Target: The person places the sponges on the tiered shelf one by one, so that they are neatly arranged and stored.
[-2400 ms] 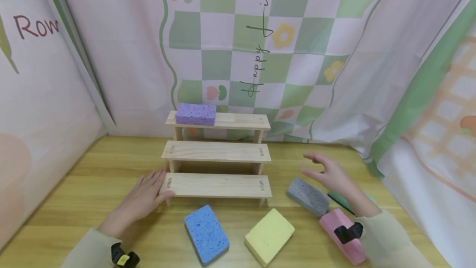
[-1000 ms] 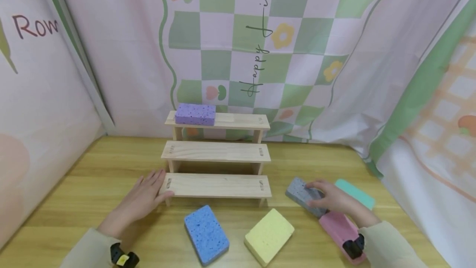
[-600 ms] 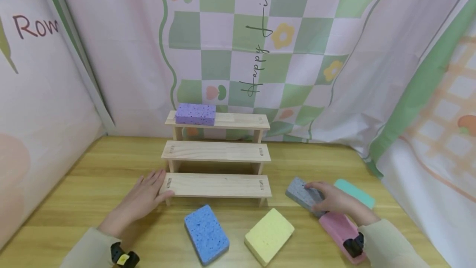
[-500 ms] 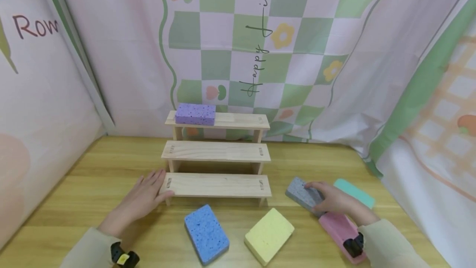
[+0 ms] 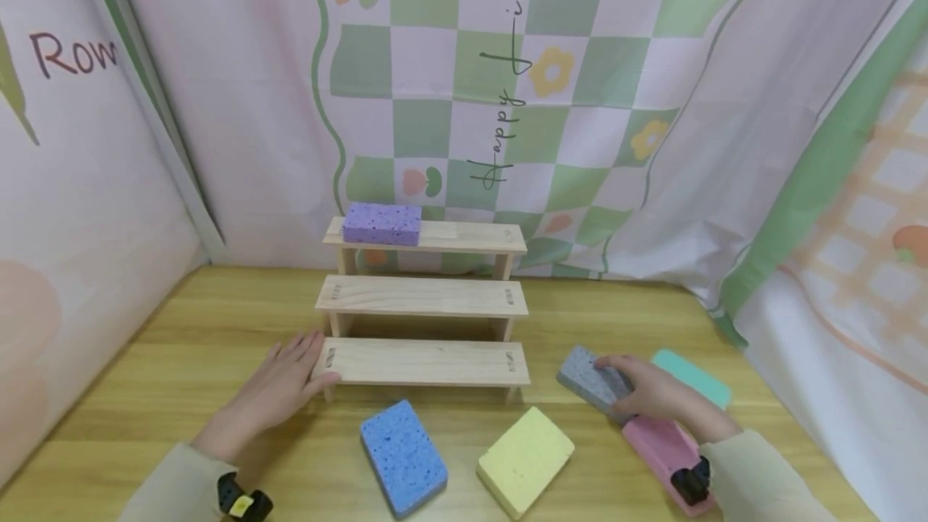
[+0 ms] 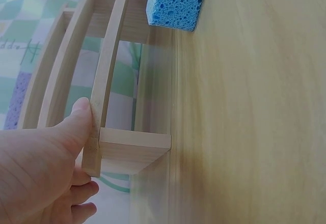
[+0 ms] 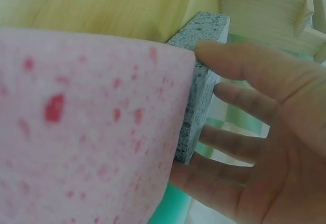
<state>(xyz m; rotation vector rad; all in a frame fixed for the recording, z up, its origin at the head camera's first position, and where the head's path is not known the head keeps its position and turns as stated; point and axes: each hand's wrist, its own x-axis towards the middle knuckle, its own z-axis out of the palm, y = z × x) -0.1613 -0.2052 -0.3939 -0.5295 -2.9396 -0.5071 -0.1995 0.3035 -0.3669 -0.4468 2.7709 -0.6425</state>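
Observation:
My left hand holds the left end of the lowest step of a three-tier wooden shelf. In the left wrist view its thumb lies along the board, with the fingers on the other side. A grey speckled sponge lies on the table to the right of the shelf, and my right hand grips it between thumb and fingers. In the right wrist view a pink sponge partly covers the grey sponge. On the top step's left side sits a purple speckled sponge.
In front of the shelf lie a blue sponge and a yellow sponge. Under my right forearm is the pink sponge, with a teal sponge just behind. Printed curtains enclose the wooden table.
My right hand has come down from above the teal sponge onto the grey sponge and taken hold of it. The left hand has stayed at the shelf, and the sponges lie as before.

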